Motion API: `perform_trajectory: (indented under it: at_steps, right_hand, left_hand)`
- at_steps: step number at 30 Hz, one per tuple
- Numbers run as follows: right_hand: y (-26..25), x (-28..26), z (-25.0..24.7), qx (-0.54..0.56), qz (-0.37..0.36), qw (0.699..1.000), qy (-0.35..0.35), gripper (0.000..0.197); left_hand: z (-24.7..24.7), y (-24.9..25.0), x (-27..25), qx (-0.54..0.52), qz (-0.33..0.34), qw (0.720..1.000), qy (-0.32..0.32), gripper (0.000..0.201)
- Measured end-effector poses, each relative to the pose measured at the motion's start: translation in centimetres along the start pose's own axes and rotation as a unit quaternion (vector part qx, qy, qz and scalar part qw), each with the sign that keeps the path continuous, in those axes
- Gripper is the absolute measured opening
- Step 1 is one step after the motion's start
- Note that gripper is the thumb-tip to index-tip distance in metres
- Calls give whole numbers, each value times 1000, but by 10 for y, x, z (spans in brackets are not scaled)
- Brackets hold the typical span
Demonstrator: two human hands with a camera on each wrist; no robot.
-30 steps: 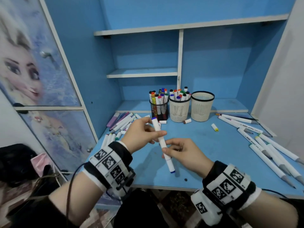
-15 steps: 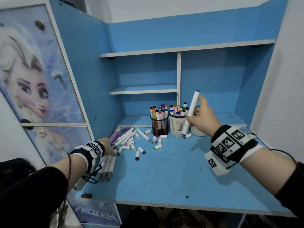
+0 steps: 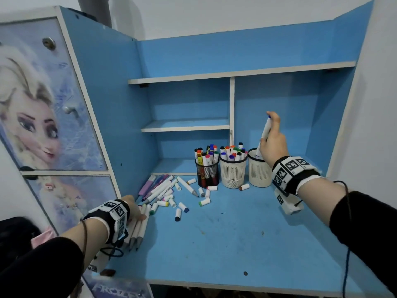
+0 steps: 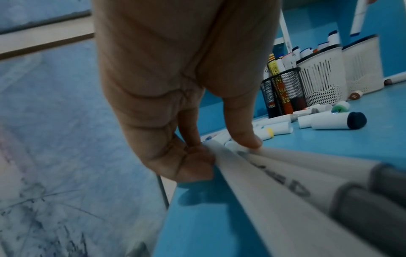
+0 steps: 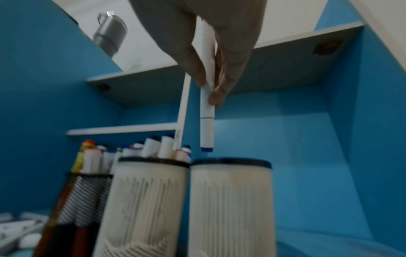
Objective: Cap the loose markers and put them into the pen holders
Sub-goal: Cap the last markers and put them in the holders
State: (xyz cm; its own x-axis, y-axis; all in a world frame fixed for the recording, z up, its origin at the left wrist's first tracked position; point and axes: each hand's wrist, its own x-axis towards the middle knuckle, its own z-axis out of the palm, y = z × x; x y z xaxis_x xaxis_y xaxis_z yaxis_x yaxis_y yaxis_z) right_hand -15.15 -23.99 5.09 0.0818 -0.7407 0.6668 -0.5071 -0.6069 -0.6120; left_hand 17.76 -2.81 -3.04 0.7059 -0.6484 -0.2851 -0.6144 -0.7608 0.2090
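My right hand [image 3: 272,141] [image 5: 211,88] pinches a white marker [image 3: 265,129] [image 5: 207,121] with blue caps on both ends and holds it nearly upright. Its lower cap hangs just above the rim of the rightmost white pen holder [image 3: 258,176] [image 5: 230,200]. My left hand [image 3: 135,211] [image 4: 224,153] is at the desk's front left. There its thumb and a curled finger pinch the end of one of three uncapped grey-tipped markers [image 3: 139,231] [image 4: 274,182] that lie side by side.
A middle white holder [image 3: 233,173] and a black mesh holder [image 3: 207,175] stand full of capped markers. Several loose caps [image 3: 182,207] and a heap of markers [image 3: 159,188] lie at the left. A brown cap [image 3: 244,187] lies before the holders.
My right hand has carried the capped marker rightward and stood it upright over the rightmost holder. My left hand stays on the uncapped markers at the left edge.
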Motion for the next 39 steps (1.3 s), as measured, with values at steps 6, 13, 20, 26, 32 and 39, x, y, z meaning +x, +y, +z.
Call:
perform_trajectory:
  at_steps: [6,13,20,26,32,39]
  right_hand:
    - [30,-4,9,-43,12,999,-7,36]
    - [62,-5,13,-91,37,992,-76,24]
    - [56,-4,8,-107,38,990,-85,32]
    - [27,-17,7,-54,-55,997,-28,30]
    - [7,-34,21,-52,-128,982,-127,21]
    - [7,-42,54,-200,-130,900,-364,27]
  left_hand:
    - [-4,-1,-6,36,44,996,63,39]
    - [-47,18,-33,-102,139,982,83,23]
    - [-52,50,-78,-376,237,896,22,16]
    - [-9,62,-100,-557,222,800,-17,13]
    - [65,66,-106,-699,116,702,-70,10]
    - [121,71,-119,-755,66,651,-47,13]
